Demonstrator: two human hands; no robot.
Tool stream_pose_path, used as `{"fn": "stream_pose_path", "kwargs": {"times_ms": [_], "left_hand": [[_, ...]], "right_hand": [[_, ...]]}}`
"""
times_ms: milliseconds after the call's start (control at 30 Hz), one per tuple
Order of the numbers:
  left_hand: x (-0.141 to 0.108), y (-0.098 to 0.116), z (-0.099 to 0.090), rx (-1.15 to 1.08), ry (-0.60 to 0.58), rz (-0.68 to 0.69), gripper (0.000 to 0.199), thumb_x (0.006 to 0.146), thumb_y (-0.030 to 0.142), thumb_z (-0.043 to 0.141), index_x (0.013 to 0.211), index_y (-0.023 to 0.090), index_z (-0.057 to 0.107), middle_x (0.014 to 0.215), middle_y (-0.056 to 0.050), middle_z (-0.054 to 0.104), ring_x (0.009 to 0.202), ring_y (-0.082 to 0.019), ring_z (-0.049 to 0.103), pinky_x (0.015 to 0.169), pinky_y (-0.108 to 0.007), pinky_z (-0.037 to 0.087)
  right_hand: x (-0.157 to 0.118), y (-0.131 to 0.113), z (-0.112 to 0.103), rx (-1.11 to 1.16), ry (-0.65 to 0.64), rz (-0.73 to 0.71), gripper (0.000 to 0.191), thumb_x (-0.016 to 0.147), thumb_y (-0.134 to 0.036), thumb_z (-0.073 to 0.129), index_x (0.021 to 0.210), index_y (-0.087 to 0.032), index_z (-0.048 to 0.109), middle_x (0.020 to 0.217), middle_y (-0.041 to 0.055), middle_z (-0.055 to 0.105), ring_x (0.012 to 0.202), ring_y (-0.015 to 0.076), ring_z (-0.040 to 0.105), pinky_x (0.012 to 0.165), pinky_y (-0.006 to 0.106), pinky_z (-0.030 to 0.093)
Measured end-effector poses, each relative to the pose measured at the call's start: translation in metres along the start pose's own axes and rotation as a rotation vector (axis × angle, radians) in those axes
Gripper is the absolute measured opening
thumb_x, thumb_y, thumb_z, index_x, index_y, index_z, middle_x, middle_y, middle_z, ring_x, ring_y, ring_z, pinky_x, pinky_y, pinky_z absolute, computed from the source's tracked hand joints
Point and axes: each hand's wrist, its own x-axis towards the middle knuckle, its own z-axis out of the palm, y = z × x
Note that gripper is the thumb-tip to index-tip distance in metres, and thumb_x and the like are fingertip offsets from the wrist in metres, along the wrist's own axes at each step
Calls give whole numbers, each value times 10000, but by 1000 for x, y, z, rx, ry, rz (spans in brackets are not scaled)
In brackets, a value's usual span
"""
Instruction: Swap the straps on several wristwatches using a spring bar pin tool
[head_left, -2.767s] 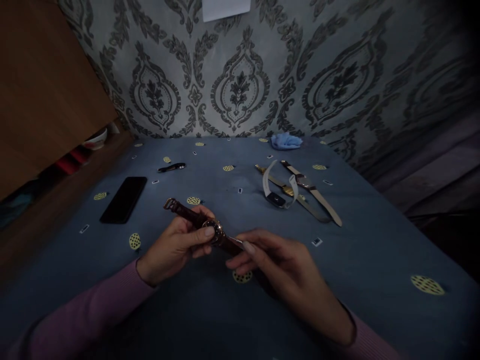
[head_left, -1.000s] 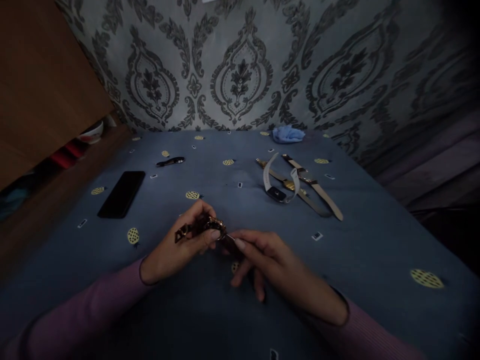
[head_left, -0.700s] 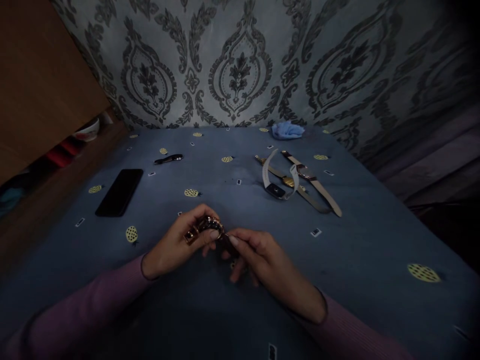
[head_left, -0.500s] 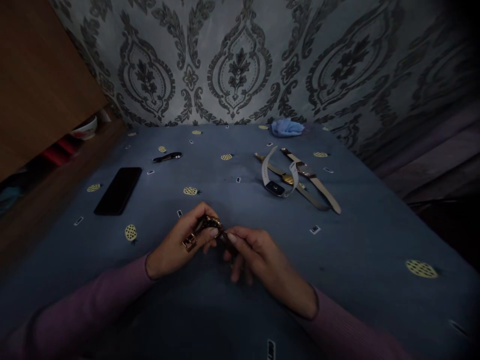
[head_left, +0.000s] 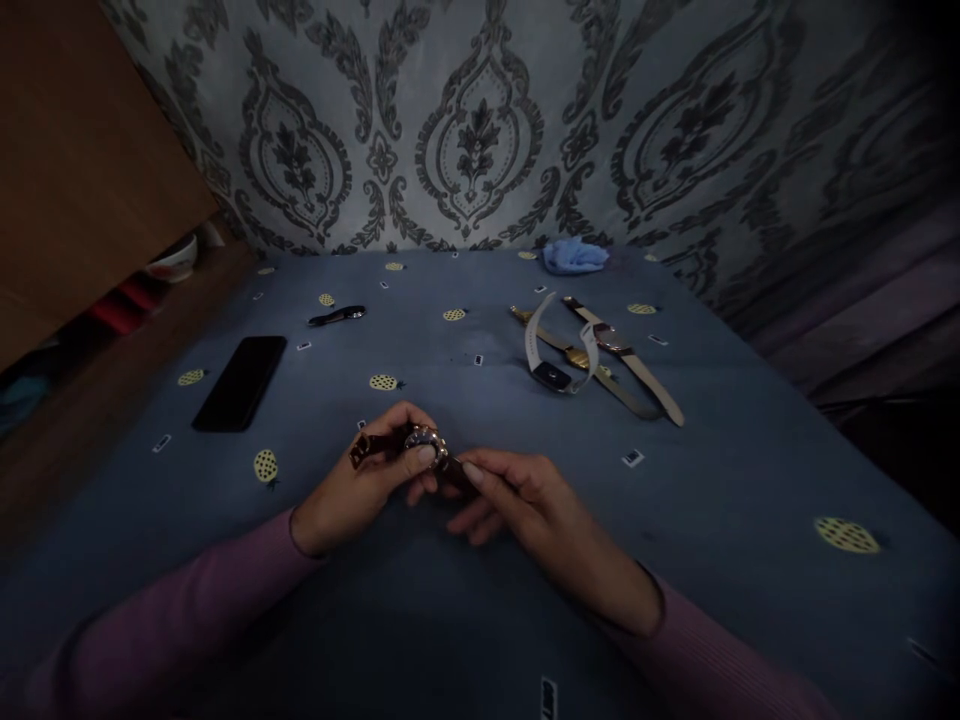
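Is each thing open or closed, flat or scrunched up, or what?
Brown leather-strap watch, unfastened, held by left hand, right hand at its strap
Black rectangular phone, lying flat, nothing lit
White-banded dark watch, band open, curling upward
Gold watch with greyish strap, open, stretched out
Beige-strapped round watch, open, stretched out
Pale blue clothlike bundle, crumpled
Slim black object, lying down; open or closed unclear

A watch (head_left: pixel 424 437) with a dark-brown strap (head_left: pixel 384 442) shows over a blue tablecloth (head_left: pixel 360 640) printed with yellow, dark-dotted pineapples (head_left: pixel 847 535). On the tablecloth lie a black phone (head_left: pixel 240 384) and a white-strapped smartwatch (head_left: pixel 551 377); behind it, leafy-patterned wallpaper (head_left: pixel 478 145) in greys.
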Motion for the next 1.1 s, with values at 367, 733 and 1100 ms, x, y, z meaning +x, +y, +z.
{"fn": "stream_pose_path", "kwargs": {"times_ms": [367, 733, 1100], "left_hand": [[-2, -4, 8, -438, 50, -189, 240, 795, 258, 762, 877, 143, 569, 681, 39, 549, 539, -39, 532, 469, -122, 373], [-8, -3, 13, -459, 134, -213, 269, 745, 247, 798, 852, 127, 583, 697, 28, 553, 538, -43, 535, 468, -128, 345], [-8, 2, 9, -397, 91, -193, 260, 759, 270, 782, 837, 122, 583, 703, 16, 542, 525, -55, 526, 442, -143, 321]], "right_hand": [[-3, -2, 0, -164, 23, -86, 373, 978, -448, 423, 871, -160, 636, 744, 30, 650, 624, 142, 720, 532, 208, 550], [-7, -5, -1, -424, 21, -250, 288, 990, -273, 372, 816, -189, 586, 693, 4, 656, 614, 124, 695, 581, 212, 559], [-4, -13, -4, -497, -48, -302, 301, 1007, -269, 369, 869, -193, 626, 663, -17, 642, 587, 100, 681, 581, 177, 545]]}}
